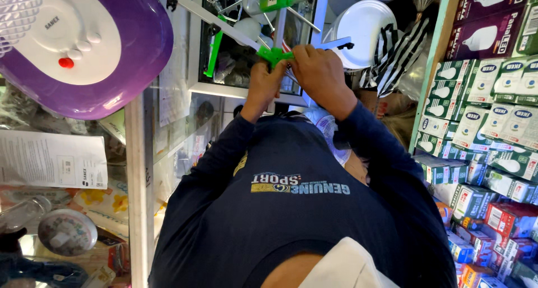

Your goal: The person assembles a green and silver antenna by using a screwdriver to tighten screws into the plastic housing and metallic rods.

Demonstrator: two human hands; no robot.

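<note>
Both hands, left hand [264,82] and right hand [320,75], fingers clenched on green joint [274,55] of white rod frame [224,26], held above glass desk [140,170]. Purple fan base [134,52] and paper sheet [53,159] lie on desk. Boxed bulbs on shelf [487,125] at right.

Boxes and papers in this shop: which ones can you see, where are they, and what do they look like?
Small bulb boxes: stacked on the right, green and white, each picturing a bulb.
Dark purple boxes: top right, larger, with white bulb pictures.
Red and orange boxes: lower right, small.
Printed sheet: left, white, lying on the glass counter.
</note>
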